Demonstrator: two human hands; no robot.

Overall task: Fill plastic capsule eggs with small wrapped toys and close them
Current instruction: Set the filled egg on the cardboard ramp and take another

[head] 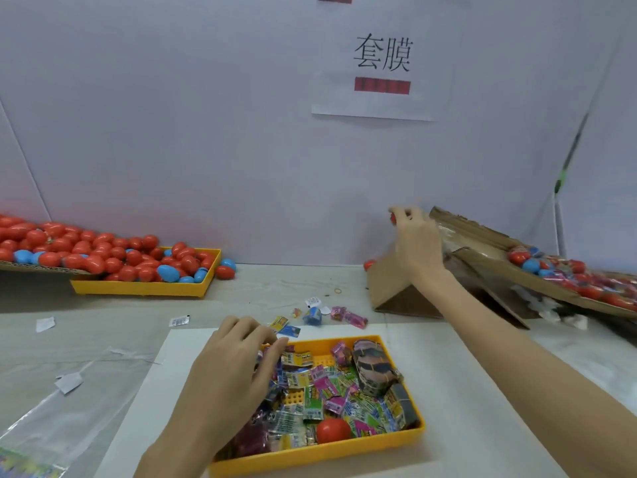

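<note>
A yellow tray [375, 444] in front of me holds several small wrapped toys [310, 377] and one red egg [332, 430]. My left hand [234, 367] reaches into the tray's left side, its fingers curled over the wrappers; what they hold is hidden. My right hand [415, 243] is stretched out to the far right above a cardboard box [396, 288], with a red egg [393, 218] gripped in its fingertips. The box [482, 267] slopes down to the right and holds several closed red and blue eggs [551, 267].
At far left another yellow tray [138, 288] and a cardboard sheet are heaped with red and blue eggs [103, 253]. Loose wrapped toys [348, 317] and a blue egg half [313, 316] lie behind the near tray. Clear plastic bags [51, 408] lie at left. A white wall with a paper sign [382, 63] stands behind.
</note>
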